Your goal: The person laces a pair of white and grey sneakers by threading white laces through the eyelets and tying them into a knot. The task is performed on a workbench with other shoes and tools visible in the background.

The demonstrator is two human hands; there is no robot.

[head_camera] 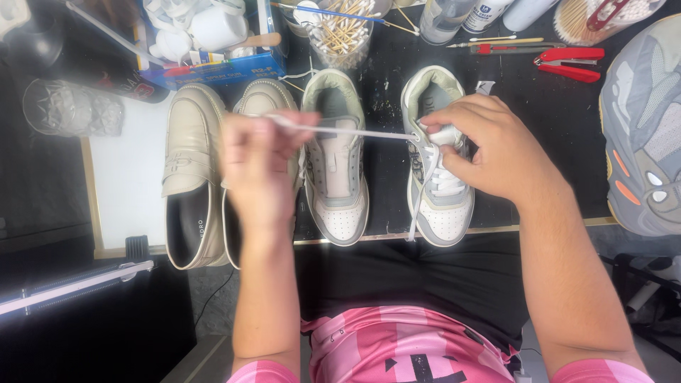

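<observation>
Lacing right sneaker (441, 198) on black bench (546, 106): L hand (259, 167) pinched shut on white lace (347, 131), drawn taut; R hand (489, 149) clamped on tongue. Pull level thru eyelet, no twist. Left sneaker (337, 170), loafers (191, 184) alongside.

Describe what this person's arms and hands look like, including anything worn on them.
Both forearms are bare down to the wrists. The left hand and right hand wear no gloves, and no rings, watch or bracelet show. Pink fabric with darker stripes, part of the person's clothing, appears at the bottom edge near the elbows.
</observation>
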